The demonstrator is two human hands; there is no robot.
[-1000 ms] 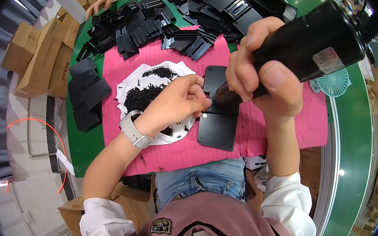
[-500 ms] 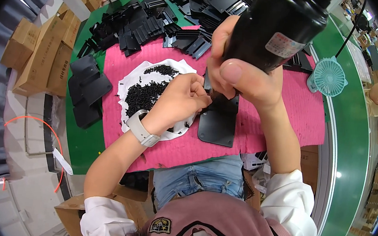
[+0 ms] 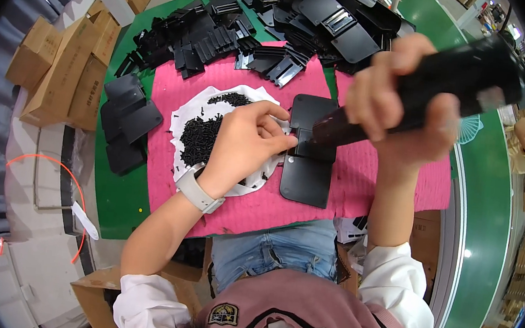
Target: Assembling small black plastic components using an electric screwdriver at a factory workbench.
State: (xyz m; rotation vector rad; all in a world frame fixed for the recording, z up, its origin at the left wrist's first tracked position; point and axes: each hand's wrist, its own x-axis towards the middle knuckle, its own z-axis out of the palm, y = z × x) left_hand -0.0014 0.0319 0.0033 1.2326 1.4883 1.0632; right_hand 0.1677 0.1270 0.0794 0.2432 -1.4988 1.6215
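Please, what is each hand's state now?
Left hand: curled at a flat black rectangular part; whether holding anything, cannot be told.
Right hand: closed around a black cylindrical tool.

Mat [image 3: 363,181] on surface [image 3: 111,202] | screws [image 3: 198,139] on cloth [image 3: 261,178], mat's left part | panel [image 3: 305,181] on mat, right of cloth | driver [image 3: 457,75] right of panel, tip over it | parts [image 3: 215,34] heaped behind mat | plates [image 3: 132,115] left of mat, on surface | boxes [image 3: 61,72] beyond surface, left
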